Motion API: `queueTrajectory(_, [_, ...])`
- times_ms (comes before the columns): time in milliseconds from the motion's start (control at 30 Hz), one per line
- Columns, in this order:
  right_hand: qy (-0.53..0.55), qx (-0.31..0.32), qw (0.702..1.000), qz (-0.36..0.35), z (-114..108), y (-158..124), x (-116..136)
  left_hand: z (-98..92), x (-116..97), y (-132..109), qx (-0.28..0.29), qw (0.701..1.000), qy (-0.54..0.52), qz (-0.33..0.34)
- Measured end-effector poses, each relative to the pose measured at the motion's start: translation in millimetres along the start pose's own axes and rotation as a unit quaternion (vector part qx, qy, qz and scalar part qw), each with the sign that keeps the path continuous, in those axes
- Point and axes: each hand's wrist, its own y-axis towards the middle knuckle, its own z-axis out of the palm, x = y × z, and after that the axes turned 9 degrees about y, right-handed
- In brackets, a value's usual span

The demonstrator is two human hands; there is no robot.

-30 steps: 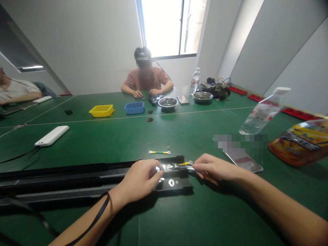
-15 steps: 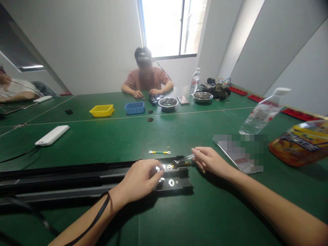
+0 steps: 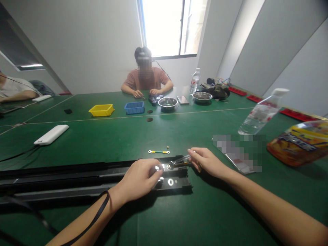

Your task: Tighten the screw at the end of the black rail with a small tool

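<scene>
A long black rail lies across the green table in front of me. My left hand rests curled on the rail's right end, its fingers pressed on a small shiny metal part. My right hand is closed on the handle of a slim metal wrench, whose head sits on a fastener on the rail. A short yellow-green wire with ring terminals lies just beyond the rail, beside a tiny washer.
A person sits across the table behind a yellow bin, a blue bin and metal bowls. A white power bank lies at left. At right are a tipped water bottle, an orange bag and a flat packet.
My right hand has swung the wrench handle away from me, from beside the rail's near corner to its far side. My left hand has stayed on the rail.
</scene>
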Motion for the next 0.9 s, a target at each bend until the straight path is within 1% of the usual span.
queueTrajectory(333, [0.004,0.008,1.0,0.003,0,1,3,1.6,1,0,0.0,1.0,-0.001,-0.001])
queueTrajectory(500, [-0.021,0.016,1.0,0.008,1,0,6,1.9,1,-1,0.002,1.0,-0.005,0.001])
queueTrajectory(600, [-0.038,0.025,0.999,0.025,-1,0,7,1.6,1,-1,0.0,1.0,-0.007,0.001])
queueTrajectory(667, [-0.062,0.043,0.996,0.043,-4,-1,9,1.4,1,-1,-0.001,1.0,-0.006,-0.001])
queueTrajectory(800, [-0.111,0.119,0.983,0.087,-10,-6,16,0.9,1,-1,0.001,1.0,-0.003,-0.002])
queueTrajectory(900, [-0.132,0.14,0.975,0.111,-9,-11,21,0.7,0,-1,0.003,1.0,-0.002,-0.003])
